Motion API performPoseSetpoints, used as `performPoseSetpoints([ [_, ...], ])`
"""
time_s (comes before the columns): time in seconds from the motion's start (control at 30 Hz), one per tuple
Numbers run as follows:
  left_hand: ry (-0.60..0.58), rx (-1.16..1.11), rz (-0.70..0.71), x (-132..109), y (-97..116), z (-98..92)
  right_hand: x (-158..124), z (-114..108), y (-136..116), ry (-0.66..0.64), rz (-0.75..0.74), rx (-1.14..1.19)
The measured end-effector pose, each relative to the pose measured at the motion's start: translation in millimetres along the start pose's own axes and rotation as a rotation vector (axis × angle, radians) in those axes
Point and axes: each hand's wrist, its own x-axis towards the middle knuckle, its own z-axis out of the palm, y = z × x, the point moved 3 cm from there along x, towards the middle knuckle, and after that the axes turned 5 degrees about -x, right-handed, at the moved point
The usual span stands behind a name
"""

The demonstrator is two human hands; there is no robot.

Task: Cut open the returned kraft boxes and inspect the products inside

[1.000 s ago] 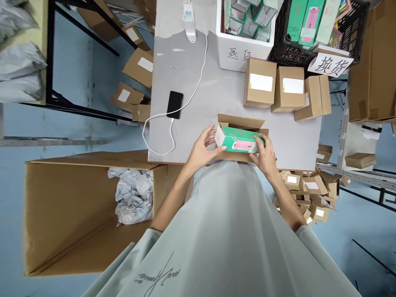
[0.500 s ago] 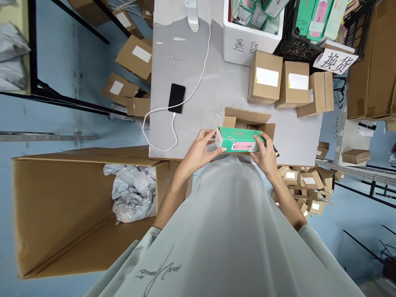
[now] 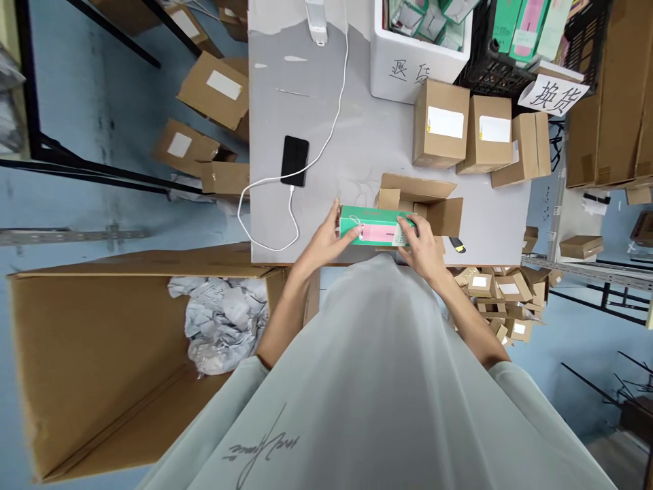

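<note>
Green and pink card filled the middle of my feed: a long printed carton (image 3: 377,226), held lengthwise at the near edge of the grey surface (image 3: 300,75), with an open cardboard shipping box (image 3: 449,216) just behind it and to its right. Whether its underside rested on anything, I could not tell.

Doing this step well, as I judged it, meant keeping the carton level and sharing its weight between 2 hands. I reckoned the thin card walls could dent, so light, even pressure near the ends suited it better than a hard squeeze at the middle. I would have kept its right end clear of the raised flaps, and the right wrist away from the black-and-yellow tool (image 3: 458,244), probably a utility knife, lying just beside that box.

Of the 2 hands, the left hand (image 3: 326,239) was partly open around the carton's left end, its thumb laid across the printed front and its fingers up at the end. The right hand (image 3: 422,246) was curled more closely over the right end, fingertips on the front and top edge, thumb low at the bottom edge. Each hand grasped the carton; neither was clenched or released.
</note>
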Motion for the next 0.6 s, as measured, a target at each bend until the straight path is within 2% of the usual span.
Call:
performPoseSetpoints([
  [0.07,0.026,-0.054,0.014,4.4,-11.7,-16.1,14.0,3.3,-12.6,0.001,-0.047,0.021],
  [0.13,0.121,-0.137,0.000,4.3,-24.5,-31.6,25.8,4.4,-20.2,0.025,-0.074,0.028],
  [0.23,0.314,-0.309,-0.100,-2.2,-49.4,-45.7,34.3,1.1,-9.7,0.105,-0.043,0.014],
  [0.3,0.448,-0.417,-0.185,-6.5,-68.6,-48.4,32.2,-2.3,17.0,0.186,0.060,-0.007],
  [0.37,0.534,-0.480,-0.254,-7.3,-87.0,-46.1,24.3,-3.1,55.4,0.282,0.223,-0.037],
  [0.43,0.569,-0.507,-0.316,-4.4,-103.0,-40.2,12.9,0.7,95.2,0.353,0.399,-0.059],
  [0.5,0.580,-0.521,-0.379,-0.1,-116.4,-31.6,0.9,8.8,127.7,0.364,0.568,-0.060],
  [0.6,0.573,-0.554,-0.469,4.1,-131.2,-15.6,-14.8,22.6,156.1,0.310,0.800,0.023],
])
